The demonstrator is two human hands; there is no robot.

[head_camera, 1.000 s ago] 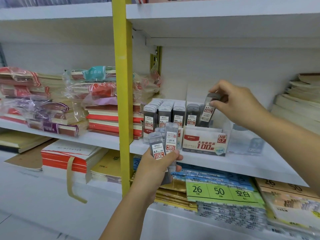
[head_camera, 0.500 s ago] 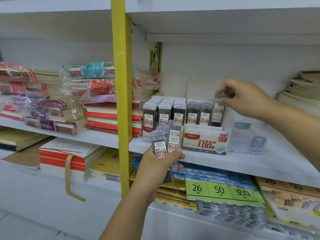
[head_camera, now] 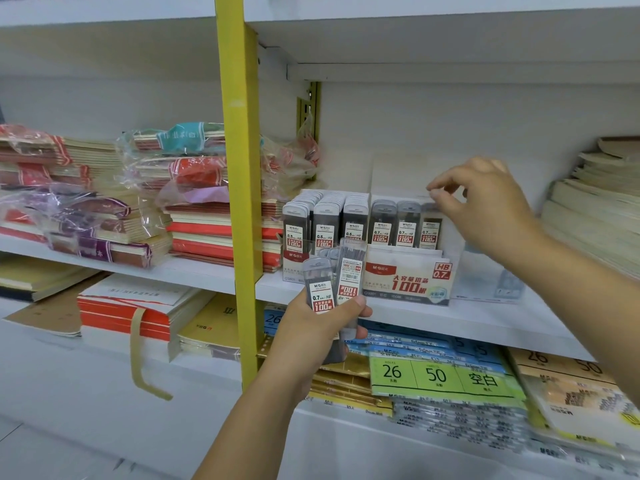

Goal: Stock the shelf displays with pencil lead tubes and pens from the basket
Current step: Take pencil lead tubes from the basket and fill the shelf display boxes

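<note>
**Third 0.7 tube seated; right hand lets go**

Half a second ago the right hand [head_camera: 485,213] was pinching a lead tube as it lowered it into the row. That tube [head_camera: 430,232] now stands upright in the 0.7 display box [head_camera: 408,278], third from the left and just beside the two grey-capped tubes [head_camera: 381,223] already there. The hand has lifted off. Its fingers [head_camera: 440,184] are loosely curled, with thumb and forefinger apart just above the cap and holding nothing. The cap is blurred, so I cannot tell whether the thumb brushes it.

The left hand [head_camera: 311,334] has stayed low in front of the shelf [head_camera: 450,317], fingers wrapped round a bunch of lead tubes [head_camera: 349,271]. These stand upright in its grip, labels facing out, one of them upside down.

Left of the 0.7 box, touching it, a 0.5 display box [head_camera: 294,268] is packed with rows of tubes. Both boxes sit on the white shelf, right of the yellow upright [head_camera: 239,168]. Stacked notebooks [head_camera: 214,237] lie beyond the upright. Packs of loose-leaf paper [head_camera: 436,375] fill the shelf below.
</note>
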